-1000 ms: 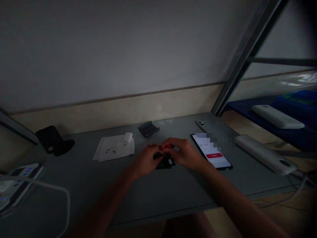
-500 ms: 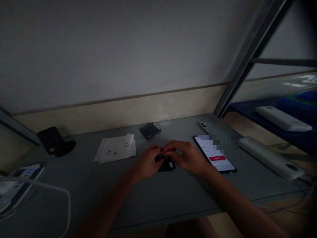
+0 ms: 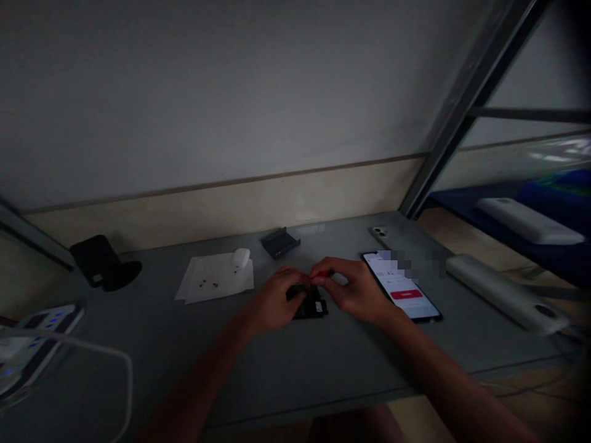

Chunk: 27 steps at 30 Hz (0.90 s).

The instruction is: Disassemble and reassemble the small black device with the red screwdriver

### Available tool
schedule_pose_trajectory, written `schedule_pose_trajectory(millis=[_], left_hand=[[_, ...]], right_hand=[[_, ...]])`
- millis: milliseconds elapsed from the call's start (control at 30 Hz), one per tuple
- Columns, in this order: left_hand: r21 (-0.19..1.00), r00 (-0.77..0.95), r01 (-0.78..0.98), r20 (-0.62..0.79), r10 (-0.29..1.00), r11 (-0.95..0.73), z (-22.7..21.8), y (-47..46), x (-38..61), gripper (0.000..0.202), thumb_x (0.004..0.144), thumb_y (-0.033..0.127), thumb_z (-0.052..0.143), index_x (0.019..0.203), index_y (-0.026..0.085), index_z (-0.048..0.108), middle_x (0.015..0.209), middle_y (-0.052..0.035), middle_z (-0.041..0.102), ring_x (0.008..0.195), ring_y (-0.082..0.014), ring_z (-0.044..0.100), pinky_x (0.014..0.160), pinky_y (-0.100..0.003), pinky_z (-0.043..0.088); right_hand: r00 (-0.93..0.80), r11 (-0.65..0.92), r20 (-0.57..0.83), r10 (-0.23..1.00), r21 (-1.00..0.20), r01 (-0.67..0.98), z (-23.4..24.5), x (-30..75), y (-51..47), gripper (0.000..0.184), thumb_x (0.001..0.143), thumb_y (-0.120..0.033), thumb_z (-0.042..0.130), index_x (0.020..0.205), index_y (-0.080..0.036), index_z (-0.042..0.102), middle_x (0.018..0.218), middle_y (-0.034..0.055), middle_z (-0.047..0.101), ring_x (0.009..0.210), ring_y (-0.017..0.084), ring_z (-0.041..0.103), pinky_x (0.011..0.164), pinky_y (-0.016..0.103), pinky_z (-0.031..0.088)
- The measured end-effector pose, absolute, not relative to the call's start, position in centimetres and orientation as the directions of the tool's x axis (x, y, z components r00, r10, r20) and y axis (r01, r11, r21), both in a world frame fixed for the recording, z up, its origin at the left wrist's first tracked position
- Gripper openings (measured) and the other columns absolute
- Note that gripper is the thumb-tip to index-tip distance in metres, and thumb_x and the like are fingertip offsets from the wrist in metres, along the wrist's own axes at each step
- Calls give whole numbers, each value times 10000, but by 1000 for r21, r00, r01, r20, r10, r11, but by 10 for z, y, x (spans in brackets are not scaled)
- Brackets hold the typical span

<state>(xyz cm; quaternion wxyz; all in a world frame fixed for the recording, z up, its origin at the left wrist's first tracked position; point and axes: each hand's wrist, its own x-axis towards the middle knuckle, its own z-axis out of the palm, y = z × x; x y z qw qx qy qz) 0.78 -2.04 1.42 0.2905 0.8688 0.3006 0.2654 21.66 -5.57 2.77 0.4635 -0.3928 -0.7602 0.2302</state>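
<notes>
A flat black part with a small white label (image 3: pixel 318 306) lies on the grey table, mostly covered from the left. My left hand (image 3: pixel 276 300) is closed on its left side, the thumb bent over it and the fingertips at its far edge. Above the part's far right corner, my right hand (image 3: pixel 353 288) pinches a small red piece (image 3: pixel 324 273) between thumb and fingers; its exact kind is too dark and small to make out. The fingertips of both hands almost meet there.
Left of my hands are white paper sheets (image 3: pixel 217 277) with several tiny dark bits and a white case (image 3: pixel 240 258). Behind stands a dark grey bracket (image 3: pixel 281 243). A lit phone (image 3: pixel 404 289) and a long pale device (image 3: pixel 505 292) lie right, a black stand (image 3: pixel 104 264) far left.
My right hand has shifted slightly right and up with the red piece, showing a little more of the black part. My left hand has hardly moved. The phone's screen shows different content.
</notes>
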Motion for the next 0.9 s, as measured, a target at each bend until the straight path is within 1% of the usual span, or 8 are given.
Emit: schedule_pose_trajectory(millis=[100,233,333,500,667,900], left_hand=[[639,711,374,269,650,-673,27,-23,3,364,825,120,685,1174,197,612,1131,-72,657,1147,-245,565,1040,-412,444],[598,776,390,196,600,-700,34,-27,1,525,757,298,820,1222,215,591,1196,-88,635,1169,-282,546,1061,-464,424],[550,789,409,189,585,-728,32,-30,3,621,719,315,858,1265,231,575,1223,-82,628,1187,-287,531,1085,-471,395],[515,783,440,181,595,-735,29,-34,5,577,761,307,824,1274,242,570,1220,-74,620,1191,-278,524,1071,-455,403],[514,783,437,187,594,-738,27,-34,6,535,805,311,786,1289,252,567,1230,-83,618,1183,-283,538,1077,-476,399],[514,769,450,193,609,-731,23,-33,6,519,816,289,774,1292,245,570,1246,-85,607,1203,-277,534,1086,-456,413]], right_hand=[[-247,561,504,828,-727,396,30,217,-55,89,911,-203,617,909,-203,706,823,15,724,740,151,670,684,259,508],[-252,516,451,856,-754,405,31,216,-56,103,900,-196,607,894,-204,710,792,9,718,720,147,662,638,248,494],[-259,509,439,860,-766,394,30,215,-55,97,895,-199,610,891,-201,707,795,11,720,718,145,660,657,252,502],[-265,518,447,854,-768,376,30,215,-54,102,901,-199,598,892,-200,699,810,16,730,725,147,670,683,260,516],[-269,500,425,864,-778,379,28,215,-53,100,904,-199,603,897,-201,703,825,22,730,746,157,675,669,261,518],[-264,513,440,858,-762,395,25,215,-52,94,909,-205,613,908,-204,707,824,19,733,746,158,679,680,258,524]])
